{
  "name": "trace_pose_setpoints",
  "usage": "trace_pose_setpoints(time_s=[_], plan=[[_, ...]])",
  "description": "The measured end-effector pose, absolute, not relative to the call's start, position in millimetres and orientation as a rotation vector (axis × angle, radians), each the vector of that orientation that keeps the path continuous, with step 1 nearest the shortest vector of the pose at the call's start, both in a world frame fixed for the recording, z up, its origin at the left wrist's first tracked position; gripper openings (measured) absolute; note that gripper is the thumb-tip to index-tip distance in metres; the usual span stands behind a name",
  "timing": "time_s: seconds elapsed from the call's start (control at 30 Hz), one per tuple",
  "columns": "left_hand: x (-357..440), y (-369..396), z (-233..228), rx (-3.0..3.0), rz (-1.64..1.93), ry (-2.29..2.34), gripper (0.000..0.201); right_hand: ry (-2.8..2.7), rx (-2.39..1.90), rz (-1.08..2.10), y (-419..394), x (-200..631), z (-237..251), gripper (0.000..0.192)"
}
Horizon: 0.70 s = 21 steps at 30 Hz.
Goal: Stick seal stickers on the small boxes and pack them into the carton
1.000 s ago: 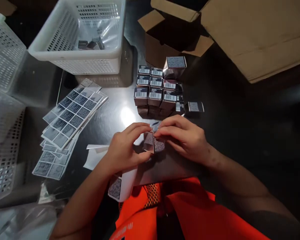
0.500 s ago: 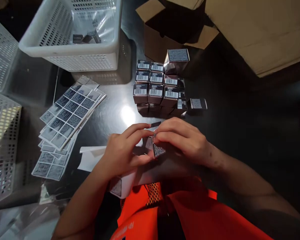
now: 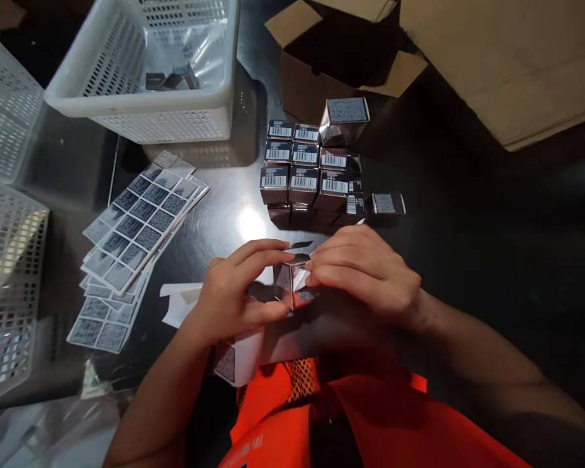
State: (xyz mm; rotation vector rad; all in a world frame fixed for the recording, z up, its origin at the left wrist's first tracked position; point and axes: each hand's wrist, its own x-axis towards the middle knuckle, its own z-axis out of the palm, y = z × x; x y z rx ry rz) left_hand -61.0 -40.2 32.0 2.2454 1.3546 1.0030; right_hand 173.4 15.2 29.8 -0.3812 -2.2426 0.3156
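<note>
Between my two hands, low over the metal table, is a small shiny box [image 3: 285, 278] with its top flap standing up at the far side. My left hand [image 3: 238, 286] grips its left side, thumb at the near corner and fingers at the far edge. The fingertips of my right hand [image 3: 365, 273] press together at the upper right of the box; whether they pinch a flap there is hidden. Just beyond stands a stack of dark boxes [image 3: 303, 181] with barcode labels facing up. A white backing sheet [image 3: 246, 357] with a dark sticker lies under my left wrist.
Overlapping sticker sheets [image 3: 141, 218] lie at the left. A white basket [image 3: 141, 110] holding a few small boxes in plastic stands behind them. An open carton [image 3: 305, 84] is at the back. One single box [image 3: 388, 203] sits right of the stack, another box [image 3: 345, 123] behind it.
The box between my hands has turned slightly, showing more of its shiny side. My right fingers have shifted a little right along it. My left hand keeps its grip.
</note>
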Motion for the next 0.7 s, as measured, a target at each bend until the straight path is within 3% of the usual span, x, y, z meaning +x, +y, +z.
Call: trace_pose_setpoints(time_s=[0.47,0.7], plan=[[-63.4,-37.4,33.2,2.221,1.038,1.238,0.035,-2.282,-0.3,0.256,17.4,178.0,36.8,0.013],[-64.7,-36.7,34.8,2.196,1.048,1.227,0.033,-2.281,-0.421,0.393,6.5,181.6,42.0,0.011]])
